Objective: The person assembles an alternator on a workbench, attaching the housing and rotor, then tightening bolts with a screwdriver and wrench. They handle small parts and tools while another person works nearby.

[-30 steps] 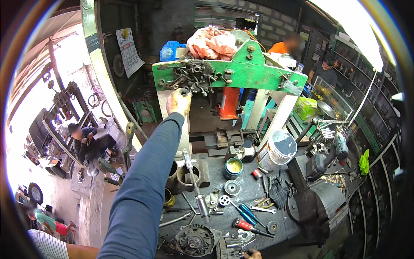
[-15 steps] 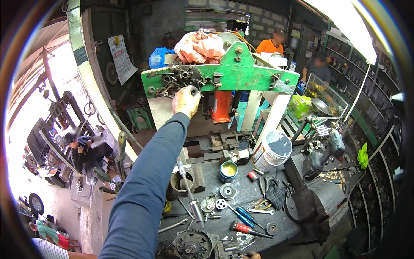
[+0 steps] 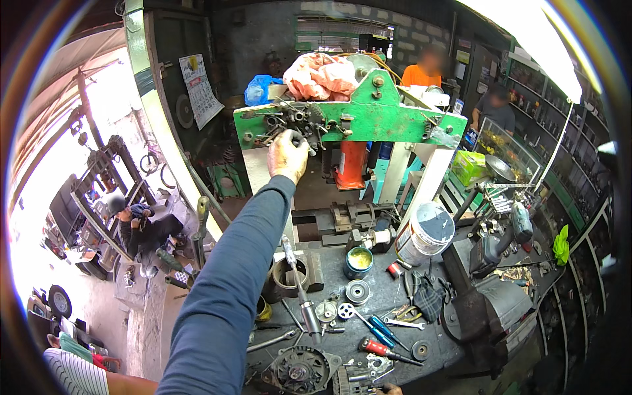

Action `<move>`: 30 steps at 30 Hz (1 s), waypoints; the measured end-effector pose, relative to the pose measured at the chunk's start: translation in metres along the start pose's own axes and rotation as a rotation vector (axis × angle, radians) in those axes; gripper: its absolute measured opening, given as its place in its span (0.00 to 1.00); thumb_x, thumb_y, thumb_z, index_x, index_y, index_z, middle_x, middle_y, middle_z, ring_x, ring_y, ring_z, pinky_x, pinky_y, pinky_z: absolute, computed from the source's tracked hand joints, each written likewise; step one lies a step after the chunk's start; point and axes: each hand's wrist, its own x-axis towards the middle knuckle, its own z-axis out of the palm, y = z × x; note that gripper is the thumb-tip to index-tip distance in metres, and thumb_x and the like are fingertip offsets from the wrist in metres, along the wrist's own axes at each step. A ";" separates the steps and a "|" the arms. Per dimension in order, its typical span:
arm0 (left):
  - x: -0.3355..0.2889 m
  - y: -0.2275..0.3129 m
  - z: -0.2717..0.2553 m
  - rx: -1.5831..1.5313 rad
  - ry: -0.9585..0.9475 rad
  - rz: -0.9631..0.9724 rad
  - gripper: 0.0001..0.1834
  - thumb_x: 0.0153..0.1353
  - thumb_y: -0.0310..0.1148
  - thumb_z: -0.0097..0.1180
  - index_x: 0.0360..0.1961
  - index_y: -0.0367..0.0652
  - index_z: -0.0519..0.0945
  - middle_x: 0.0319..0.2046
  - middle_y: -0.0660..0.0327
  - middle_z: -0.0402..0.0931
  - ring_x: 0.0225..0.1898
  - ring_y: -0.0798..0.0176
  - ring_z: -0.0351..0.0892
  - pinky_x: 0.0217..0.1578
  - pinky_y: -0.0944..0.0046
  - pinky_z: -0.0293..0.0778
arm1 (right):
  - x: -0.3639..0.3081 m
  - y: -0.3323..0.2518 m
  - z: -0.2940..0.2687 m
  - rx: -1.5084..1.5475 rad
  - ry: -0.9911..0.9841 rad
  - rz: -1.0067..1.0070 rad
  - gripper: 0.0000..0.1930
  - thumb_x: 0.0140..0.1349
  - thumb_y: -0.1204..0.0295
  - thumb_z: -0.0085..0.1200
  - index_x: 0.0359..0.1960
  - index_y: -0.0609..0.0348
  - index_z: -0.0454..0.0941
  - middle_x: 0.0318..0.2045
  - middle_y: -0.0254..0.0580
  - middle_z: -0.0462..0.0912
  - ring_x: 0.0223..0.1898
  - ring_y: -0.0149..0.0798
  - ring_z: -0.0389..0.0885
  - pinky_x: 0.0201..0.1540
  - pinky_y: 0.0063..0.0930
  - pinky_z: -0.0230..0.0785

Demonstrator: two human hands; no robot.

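Note:
My left arm stretches up to a green steel press beam [image 3: 408,118]. At the cluster of dark metal sockets and small parts [image 3: 289,120] hung on it, my left hand [image 3: 288,157] has its fingers curled closed; what they grip is hidden. Only a bit of my right hand [image 3: 391,390] shows at the bottom edge, its fingers mostly cut off. Beside it lie an opened alternator housing [image 3: 297,372] and a finned metal part [image 3: 340,380]. A long metal bar tool [image 3: 301,293] leans over a steel ring [image 3: 289,271] below my left forearm.
The bench carries a red screwdriver [image 3: 388,350], blue-handled screwdrivers [image 3: 388,329], a combination wrench [image 3: 403,323], a pulley [image 3: 357,291], a grease tin [image 3: 359,261] and a white bucket [image 3: 428,230]. A cordless drill [image 3: 494,242] stands right. A striped-shirted person [image 3: 76,375] is at lower left.
The whole view has shifted, so the beam and bench sit further right. My left hand stays at the cluster of metal parts, with its fingers still closed.

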 end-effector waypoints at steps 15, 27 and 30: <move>-0.001 -0.034 -0.018 0.156 -0.016 -0.131 0.29 0.60 0.42 0.65 0.63 0.47 0.80 0.53 0.48 0.85 0.56 0.46 0.83 0.59 0.52 0.76 | 0.003 0.006 0.000 0.027 -0.049 0.017 0.20 0.64 0.67 0.61 0.50 0.73 0.82 0.44 0.63 0.87 0.49 0.52 0.86 0.54 0.41 0.76; -0.068 0.064 -0.098 -0.021 -0.438 0.447 0.20 0.62 0.46 0.63 0.45 0.43 0.90 0.36 0.55 0.89 0.36 0.58 0.88 0.44 0.60 0.82 | 0.015 0.046 0.008 -0.144 0.072 -0.154 0.16 0.63 0.66 0.66 0.37 0.72 0.82 0.29 0.61 0.85 0.29 0.53 0.83 0.37 0.42 0.74; -0.075 0.111 -0.131 0.091 -0.662 0.412 0.20 0.61 0.43 0.62 0.48 0.41 0.88 0.37 0.52 0.88 0.37 0.57 0.87 0.42 0.60 0.81 | 0.018 0.040 0.008 -0.105 0.032 -0.098 0.14 0.64 0.68 0.65 0.36 0.72 0.82 0.27 0.56 0.85 0.28 0.42 0.80 0.36 0.38 0.73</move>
